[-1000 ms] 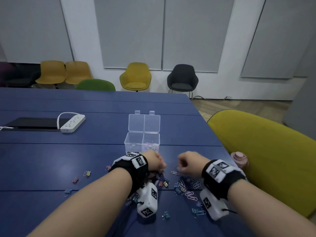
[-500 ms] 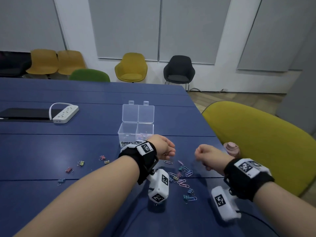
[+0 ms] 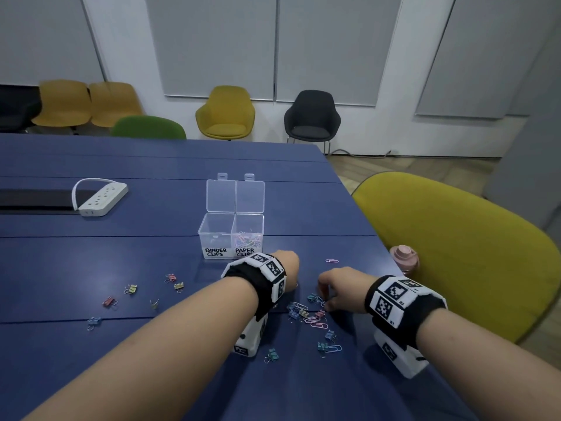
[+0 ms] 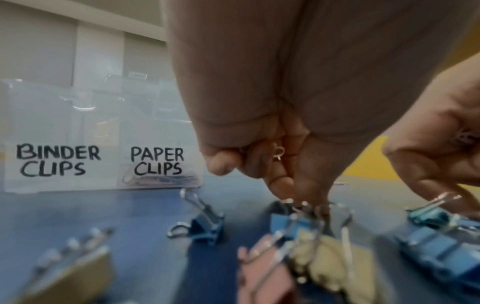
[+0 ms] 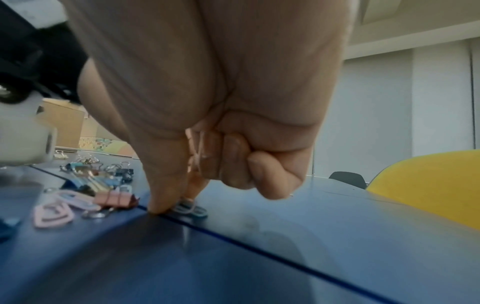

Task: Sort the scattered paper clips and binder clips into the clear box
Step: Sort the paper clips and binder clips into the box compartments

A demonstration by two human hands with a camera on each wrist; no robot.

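Note:
The clear box (image 3: 216, 235) stands open on the blue table (image 3: 91, 262), labelled BINDER CLIPS on the left and PAPER CLIPS on the right. Paper clips lie in the right compartment (image 3: 247, 238). In front of it is a pile of clips (image 3: 306, 312). My left hand (image 3: 287, 267) is curled over the pile's left side. In the left wrist view a wire loop (image 4: 279, 152) shows inside its curled fingers, and its fingertips (image 4: 283, 185) pinch the handles of a blue binder clip (image 4: 293, 224). My right hand (image 3: 326, 296) pinches a teal paper clip (image 5: 191, 207) against the table.
Several binder clips (image 3: 130, 289) lie scattered to the left, and a lone pink paper clip (image 3: 331, 261) lies near the box. A white power strip (image 3: 101, 199) is at the far left. A pink bottle (image 3: 405, 258) and a yellow chair (image 3: 455, 253) flank the table's right edge.
My right hand swung out to the right, then came back down onto the pile. My left hand rose toward the box, then dropped back to the pile.

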